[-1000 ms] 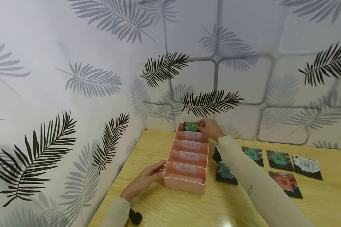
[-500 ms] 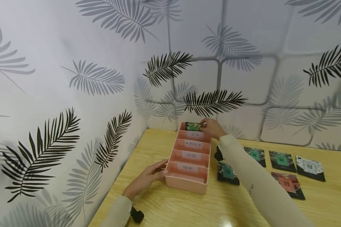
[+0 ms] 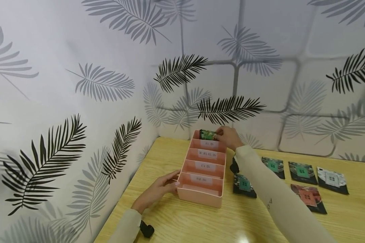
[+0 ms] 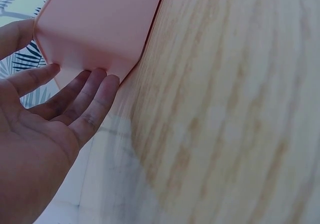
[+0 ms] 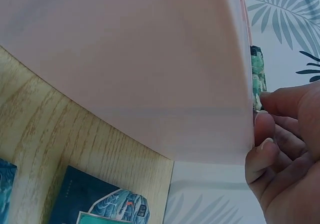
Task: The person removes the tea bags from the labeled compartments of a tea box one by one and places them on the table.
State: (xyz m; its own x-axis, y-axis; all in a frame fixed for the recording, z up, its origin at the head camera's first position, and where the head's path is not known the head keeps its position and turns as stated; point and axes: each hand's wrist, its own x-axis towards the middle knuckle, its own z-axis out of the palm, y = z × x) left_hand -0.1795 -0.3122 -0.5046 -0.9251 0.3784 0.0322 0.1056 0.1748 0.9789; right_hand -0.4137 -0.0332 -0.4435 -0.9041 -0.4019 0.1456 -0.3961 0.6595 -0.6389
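A long pink divided box (image 3: 199, 199) with paper labels on its dividers stands on the table. In its farthest compartment, a green patterned tea sachet (image 3: 207, 135) sticks up near the rim. My right hand (image 3: 229, 136) pinches the sachet's right edge between thumb and fingers; the right wrist view shows the same grip on the sachet (image 5: 258, 77), its lower part hidden by the box wall. At the box's near left corner, my left hand (image 3: 156, 191) touches the side wall. Its extended fingertips (image 4: 107, 84) press against the pink plastic in the left wrist view.
Right of the box lie several dark sachets: green-labelled ones (image 3: 244, 185) (image 3: 302, 172), a white-patterned one (image 3: 332, 180) and a red one (image 3: 308, 198). My right forearm partly covers another green-labelled sachet (image 3: 273, 166). Leaf-patterned walls (image 3: 255, 87) border the wooden table (image 3: 182, 222).
The head view has shifted slightly, so the scene sits a little further right. My right hand keeps its pinch on the tea sachet, and my left hand stays against the box.
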